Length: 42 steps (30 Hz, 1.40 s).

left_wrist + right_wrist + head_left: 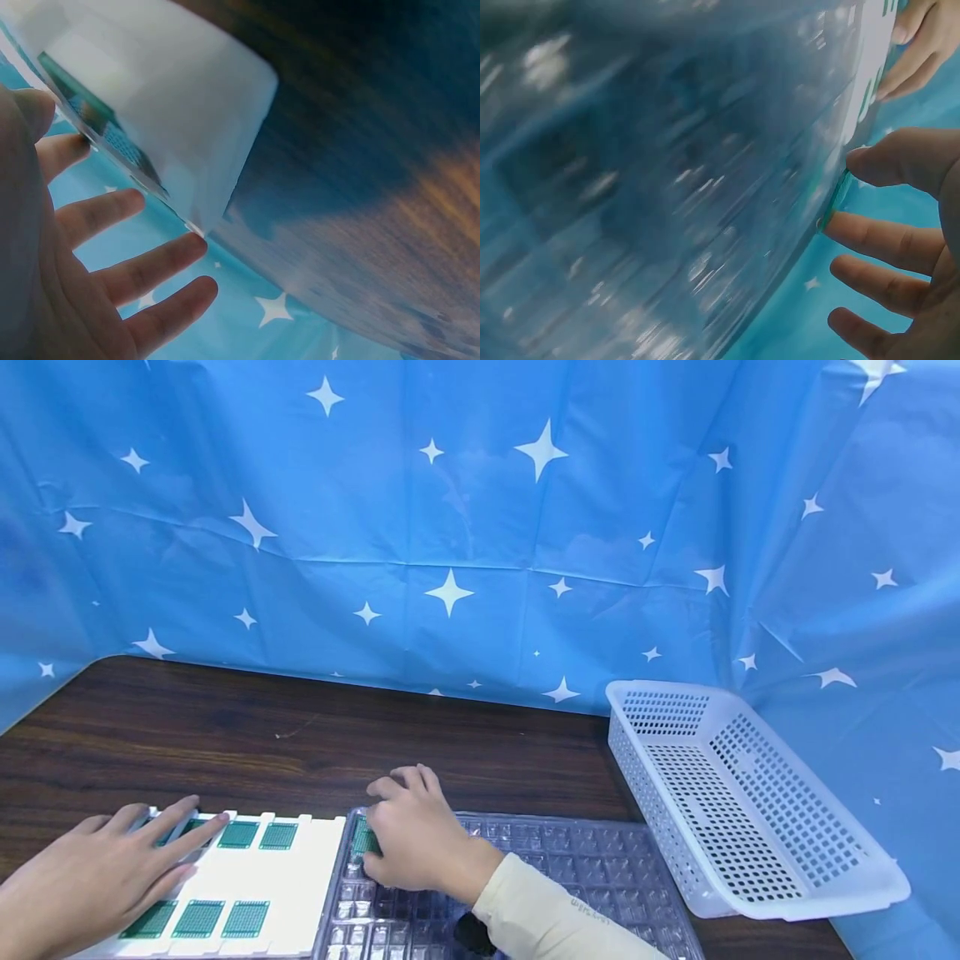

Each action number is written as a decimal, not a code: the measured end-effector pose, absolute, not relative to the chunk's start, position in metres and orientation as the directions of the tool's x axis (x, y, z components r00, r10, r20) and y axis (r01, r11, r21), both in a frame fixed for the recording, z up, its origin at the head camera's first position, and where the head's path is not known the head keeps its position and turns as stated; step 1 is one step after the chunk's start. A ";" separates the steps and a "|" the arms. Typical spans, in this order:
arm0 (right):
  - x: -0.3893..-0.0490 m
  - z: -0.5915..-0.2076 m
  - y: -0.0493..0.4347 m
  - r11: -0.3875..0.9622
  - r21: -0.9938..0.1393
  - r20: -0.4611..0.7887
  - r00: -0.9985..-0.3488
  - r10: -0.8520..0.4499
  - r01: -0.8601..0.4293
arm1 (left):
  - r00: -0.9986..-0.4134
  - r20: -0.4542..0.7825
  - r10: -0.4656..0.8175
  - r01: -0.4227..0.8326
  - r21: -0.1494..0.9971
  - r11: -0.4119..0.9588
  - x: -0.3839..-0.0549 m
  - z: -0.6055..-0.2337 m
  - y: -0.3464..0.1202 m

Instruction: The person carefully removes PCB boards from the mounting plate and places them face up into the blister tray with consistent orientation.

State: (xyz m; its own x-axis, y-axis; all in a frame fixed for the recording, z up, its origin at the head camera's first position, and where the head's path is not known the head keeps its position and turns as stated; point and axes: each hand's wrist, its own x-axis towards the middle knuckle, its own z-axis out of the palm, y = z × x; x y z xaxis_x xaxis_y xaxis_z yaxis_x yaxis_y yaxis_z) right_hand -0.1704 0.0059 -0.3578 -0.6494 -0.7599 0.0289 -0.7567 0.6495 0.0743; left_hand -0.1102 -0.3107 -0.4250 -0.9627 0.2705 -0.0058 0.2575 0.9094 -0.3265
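My right hand [420, 842] pinches a small green perforated circuit board [363, 838] between thumb and finger. This board is at the far left corner of a clear plastic tray [600, 853] with many square pockets. In the right wrist view the board [835, 201] shows edge-on between the fingertips. My left hand [112, 870] lies over a white holder [281, 885] with its fingers spread and fairly straight. Several green circuit boards [197, 918] sit along the holder's near and far edges. The left fingers partly cover boards in the far row.
A white perforated plastic basket [678, 827] stands at the right, beside the clear tray. Dark wood table [315, 727] extends behind the trays. A blue curtain with white stars [480, 527] hangs along the table's far edge.
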 end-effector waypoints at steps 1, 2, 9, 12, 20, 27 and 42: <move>-0.173 -0.359 0.009 0.660 0.076 0.033 -0.660 -0.751 -0.748 | -0.962 -0.003 0.272 0.258 -0.326 0.909 -0.110 -0.425 -0.310; -0.175 -0.361 0.011 0.669 0.078 0.034 -0.669 -0.743 -0.739 | -0.962 -0.002 0.272 0.258 -0.324 0.910 -0.111 -0.425 -0.310; -0.186 -0.368 0.020 0.707 0.104 0.030 -0.709 -0.705 -0.699 | -0.968 -0.023 0.248 0.243 -0.304 0.921 -0.114 -0.426 -0.310; -0.187 -0.369 0.020 0.712 0.100 0.026 -0.714 -0.700 -0.695 | -0.970 -0.024 0.240 0.236 -0.304 0.923 -0.114 -0.427 -0.310; -0.187 -0.370 0.022 0.725 0.116 0.054 -0.725 -0.687 -0.678 | -0.971 -0.031 0.235 0.234 -0.297 0.926 -0.113 -0.425 -0.309; -0.188 -0.370 0.026 0.722 0.108 0.066 -0.719 -0.691 -0.684 | -0.971 -0.027 0.239 0.236 -0.298 0.925 -0.113 -0.426 -0.309; -0.188 -0.370 0.023 0.705 0.131 0.053 -0.705 -0.707 -0.697 | -0.975 -0.065 0.212 0.222 -0.281 0.934 -0.113 -0.424 -0.307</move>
